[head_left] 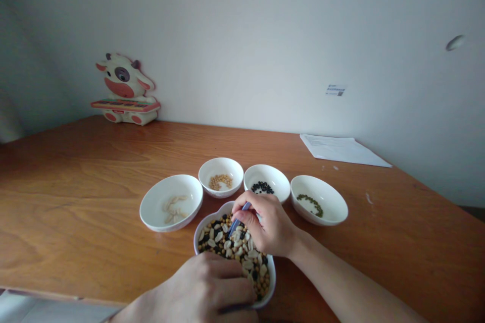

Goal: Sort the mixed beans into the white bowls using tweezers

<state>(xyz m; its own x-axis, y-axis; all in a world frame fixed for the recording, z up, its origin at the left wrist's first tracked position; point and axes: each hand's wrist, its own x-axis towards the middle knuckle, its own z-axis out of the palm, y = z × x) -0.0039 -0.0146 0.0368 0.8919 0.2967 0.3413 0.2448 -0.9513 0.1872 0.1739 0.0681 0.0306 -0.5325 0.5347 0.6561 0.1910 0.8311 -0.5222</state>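
Left hand (200, 290) curled over the near rim of the mixed-bean bowl (197, 236) on the table (76, 202); right hand (265, 224) pinching a blue tool (237, 222) in the mix; behind, pale-kernel dish (151, 212) through green-bean dish (333, 204) hold few sorted pieces; bowl nearly full.

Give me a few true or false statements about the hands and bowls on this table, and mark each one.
1. The right hand holds a blue tool over the bowl of mixed beans. True.
2. The left hand lies flat on the paper. False: its grip is on the near rim of the bowl of mixed beans, and the paper lies far off at the back right.
3. The bowl of green beans is the rightmost one. True.
4. The bowl of black beans stands furthest left. False: the leftmost bowl holds pale pieces.
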